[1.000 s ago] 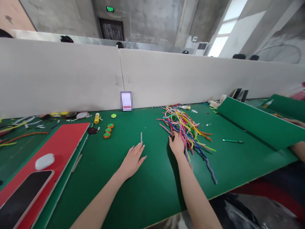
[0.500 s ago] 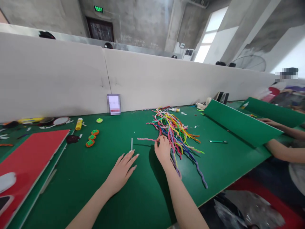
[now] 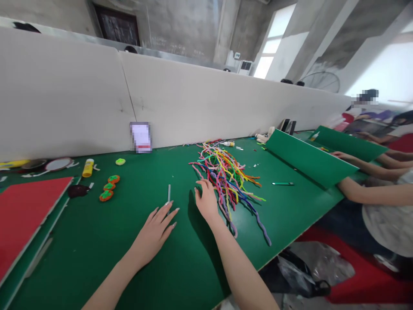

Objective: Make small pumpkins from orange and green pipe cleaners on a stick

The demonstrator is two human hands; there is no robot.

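Note:
My left hand (image 3: 156, 232) lies flat on the green tabletop with its fingers spread. Its fingertips touch the lower end of a thin, pale grey strip (image 3: 169, 193). To its right, my right hand (image 3: 207, 202) hovers by the left edge of a tangled heap of colourful pipe cleaners (image 3: 230, 176). Thumb and loosely bent fingers are apart there, and nothing shows between them. Farther left, three orange rings with green centres (image 3: 109, 186) lie joined in a row. A small yellow-green coil (image 3: 120, 162) rests beyond them.
On the left are a red board (image 3: 35, 215), a yellow glue bottle (image 3: 87, 168) and a round mirror (image 3: 60, 164). A phone-like screen (image 3: 141, 137) leans on the white partition (image 3: 193, 99). Right of the heap lie a green cutter (image 3: 283, 184) and an upright green board (image 3: 309, 159), near another person's arms.
The view has swung to the right. The pink pipe cleaner that stuck out leftward from my right hand no longer shows there. My left hand keeps its place by the strip.

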